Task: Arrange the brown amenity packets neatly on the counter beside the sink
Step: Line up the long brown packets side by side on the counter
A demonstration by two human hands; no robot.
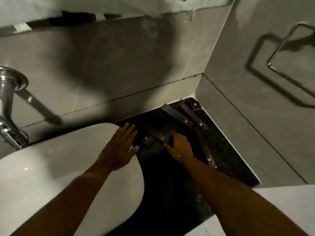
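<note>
Right hand: grip bent down onto a brown packet on the dark tabletop; whether it grasps, cannot tell. Left hand: released, flat on sink rim. More long packets scattered toward the corner; small packet beside the sink.

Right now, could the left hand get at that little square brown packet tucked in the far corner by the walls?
Probably not easily. The left hand rests flat on the sink rim, while the small corner packet sits at the far end of the counter, beyond the long packets and the right hand. The right hand looks better placed.
</note>
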